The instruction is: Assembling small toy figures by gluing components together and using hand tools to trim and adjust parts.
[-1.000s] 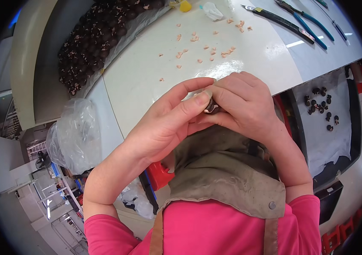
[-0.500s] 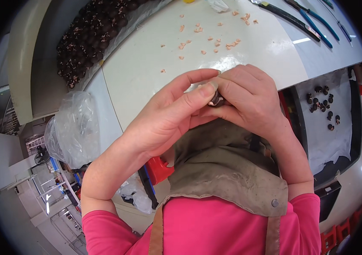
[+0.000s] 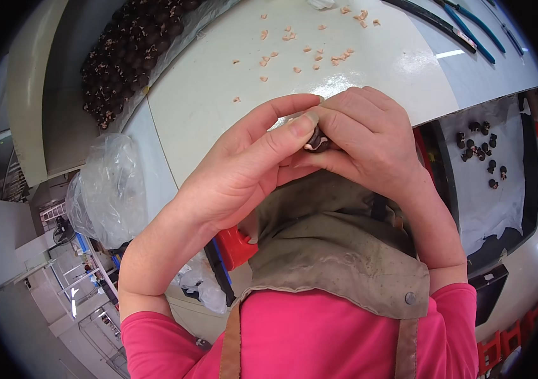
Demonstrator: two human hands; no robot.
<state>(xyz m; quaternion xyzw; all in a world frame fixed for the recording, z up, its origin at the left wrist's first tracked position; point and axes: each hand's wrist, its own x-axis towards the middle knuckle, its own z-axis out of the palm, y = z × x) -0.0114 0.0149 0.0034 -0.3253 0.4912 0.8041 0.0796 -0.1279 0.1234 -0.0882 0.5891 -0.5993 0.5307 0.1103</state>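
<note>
Between my two hands is a small dark brown rounded piece (image 3: 317, 141) with pinkish edges, mostly covered by fingers. My left hand (image 3: 259, 142) pinches it with the thumb on top and the fingers underneath. Closed around its right side is my right hand (image 3: 364, 132), its curled fingers meeting the left fingertips. Both hands are held just over the table's near edge, in front of my apron. Beyond them, small pinkish-orange scraps (image 3: 289, 36) lie scattered on the white tabletop (image 3: 218, 136).
A heap of similar dark pieces (image 3: 130, 57) fills a plastic-lined container at the far left. A clear plastic bag (image 3: 111, 189) hangs at the left edge. Blue-handled pliers (image 3: 471, 31) and a long black tool (image 3: 436, 24) lie far right. Below right, a lined tray (image 3: 490, 218) holds several dark pieces.
Both hands have shifted slightly, still gripping the dark piece, which has turned a little so more of its pinkish edge shows. The view has moved slightly.
</note>
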